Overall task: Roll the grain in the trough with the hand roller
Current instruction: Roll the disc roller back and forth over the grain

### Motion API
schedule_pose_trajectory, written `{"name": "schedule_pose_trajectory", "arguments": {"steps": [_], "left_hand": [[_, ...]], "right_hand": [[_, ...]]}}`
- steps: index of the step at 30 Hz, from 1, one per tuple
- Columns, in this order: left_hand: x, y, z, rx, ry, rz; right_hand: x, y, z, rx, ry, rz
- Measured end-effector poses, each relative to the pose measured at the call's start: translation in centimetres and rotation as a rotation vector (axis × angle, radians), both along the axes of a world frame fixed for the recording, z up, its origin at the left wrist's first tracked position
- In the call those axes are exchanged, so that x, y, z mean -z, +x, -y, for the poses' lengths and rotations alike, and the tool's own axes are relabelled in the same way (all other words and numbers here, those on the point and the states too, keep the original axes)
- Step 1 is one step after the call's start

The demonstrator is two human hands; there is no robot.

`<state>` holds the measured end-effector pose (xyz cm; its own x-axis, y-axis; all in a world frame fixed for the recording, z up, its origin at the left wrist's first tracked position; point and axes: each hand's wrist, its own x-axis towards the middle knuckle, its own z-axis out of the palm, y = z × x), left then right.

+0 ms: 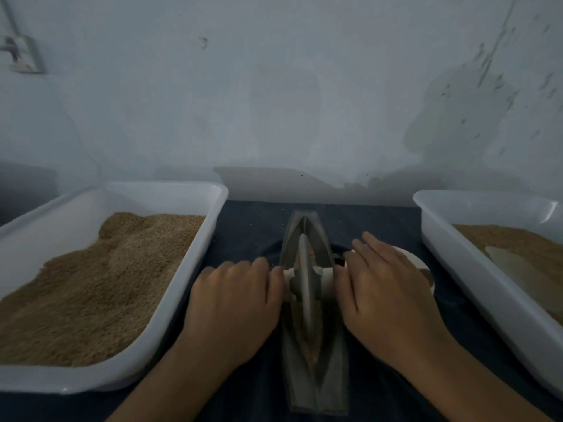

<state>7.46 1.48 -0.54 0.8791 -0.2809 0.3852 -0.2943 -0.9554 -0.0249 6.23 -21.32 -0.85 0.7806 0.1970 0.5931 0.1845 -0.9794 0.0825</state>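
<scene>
Trays of grain at frame left (100, 287) and right (487, 269). Trough (313, 376) at centre bottom, grain (310, 350) along its groove. Roller (305, 287) mid-trough, rolling in progress — left hand (234, 303) and right hand (387, 293) flat, pressing axle ends. Next: likely even push along groove.

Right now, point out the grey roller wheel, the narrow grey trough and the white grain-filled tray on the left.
grey roller wheel (305, 287), head view, rim.
narrow grey trough (335, 376), head view, right wall.
white tray (170, 190), head view, far rim.
</scene>
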Motion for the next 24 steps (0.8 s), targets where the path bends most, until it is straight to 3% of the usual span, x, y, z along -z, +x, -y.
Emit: {"name": "schedule_pose_trajectory", "arguments": {"steps": [4, 9, 13, 18, 24], "left_hand": [[-0.3, 0.9, 0.9, -0.032, 0.004, 0.009], [-0.3, 7.9, 2.8, -0.143, 0.123, 0.045], [-1.2, 10.8, 3.7, -0.159, 0.084, 0.023], [0.3, 5.6, 2.0, 0.017, -0.016, 0.147], [1.4, -0.5, 0.5, 0.019, -0.101, 0.288]], "right_hand": [[-0.8, 0.7, 0.0, -0.017, 0.125, -0.108], [-1.4, 7.8, -0.6, 0.148, 0.075, -0.149], [-2.4, 11.3, -0.7, 0.231, 0.07, -0.279], [-1.1, 5.1, -0.4, 0.088, 0.051, -0.094], [0.4, -0.3, 1.0, -0.08, 0.016, 0.013]]}}
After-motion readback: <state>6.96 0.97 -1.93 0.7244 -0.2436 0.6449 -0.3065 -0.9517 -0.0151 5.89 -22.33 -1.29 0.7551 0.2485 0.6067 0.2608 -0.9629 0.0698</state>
